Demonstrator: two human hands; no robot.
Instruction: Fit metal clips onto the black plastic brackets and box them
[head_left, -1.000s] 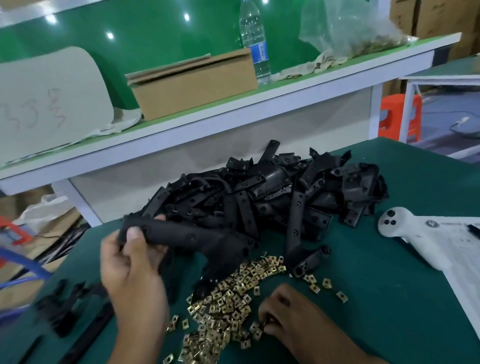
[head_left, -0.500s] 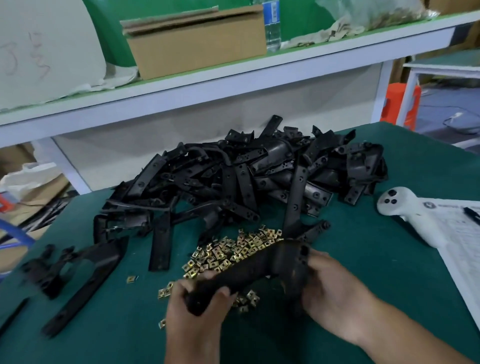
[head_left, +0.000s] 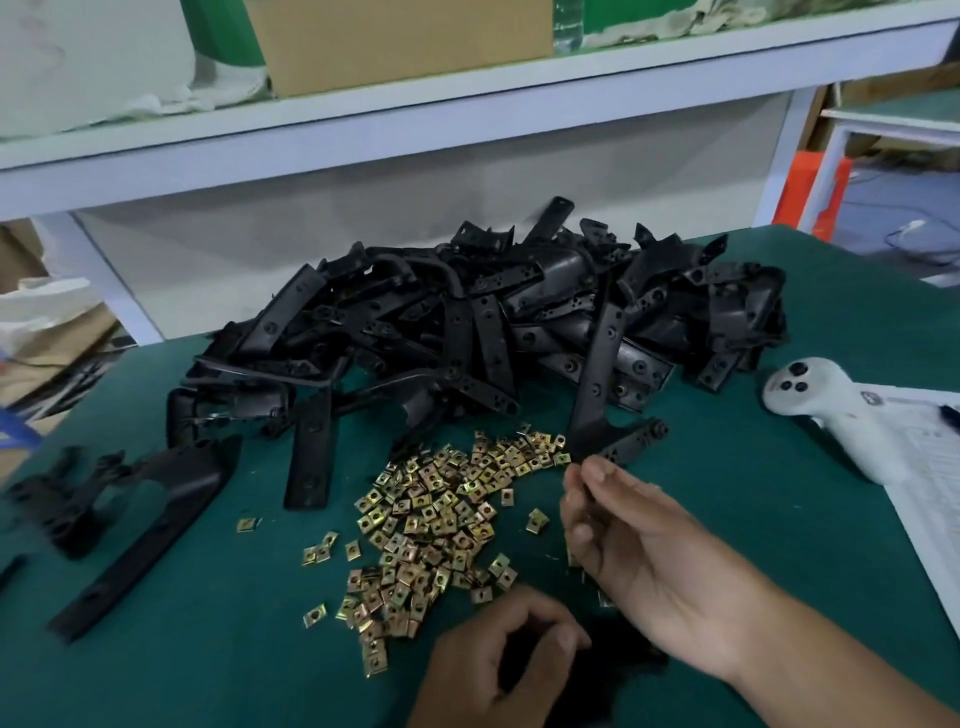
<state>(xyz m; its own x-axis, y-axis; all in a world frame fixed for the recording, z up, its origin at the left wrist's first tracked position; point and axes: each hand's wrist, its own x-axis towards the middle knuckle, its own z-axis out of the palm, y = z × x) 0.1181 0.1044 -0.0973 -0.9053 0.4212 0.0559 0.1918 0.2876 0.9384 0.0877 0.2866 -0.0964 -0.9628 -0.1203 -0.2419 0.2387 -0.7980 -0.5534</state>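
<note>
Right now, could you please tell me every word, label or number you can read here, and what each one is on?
Nothing can be read for certain.
White controller: small grey logo, too blurred.
Printed sheet: rows of fine print, too small.
White board: faint reddish marks, illegible.
Cardboard box: no print visible.

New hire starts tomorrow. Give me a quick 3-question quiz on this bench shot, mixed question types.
1. True or false: the metal clips lie nearer the person than the pile of black brackets.
2. What does the left hand grip? A) a black bracket B) a water bottle C) a pen
3. Fill in: the white controller lies on the table's ____ side.

Key: 1 true; 2 A, the black bracket, also held by the right hand; 3 right.
</note>
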